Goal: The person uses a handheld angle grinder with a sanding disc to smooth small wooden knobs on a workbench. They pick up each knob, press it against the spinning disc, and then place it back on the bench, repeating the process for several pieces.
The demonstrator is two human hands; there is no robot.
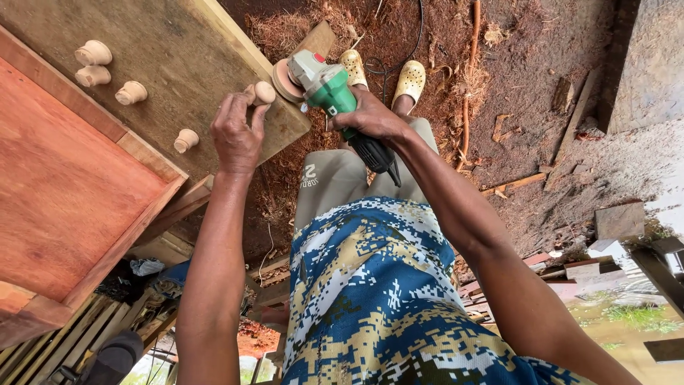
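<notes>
Wooden rounded knob (264,92) beside green grinder's (335,96) flat disc (284,80)

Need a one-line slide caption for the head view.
Left hand holds a small wooden knob against the disc of a green angle grinder gripped by the right hand.

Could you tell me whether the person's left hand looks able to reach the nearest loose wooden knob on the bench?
Probably yes: the left hand already holds a wooden knob, but the loose knob lies close beside it on the bench, with nothing between.
</notes>
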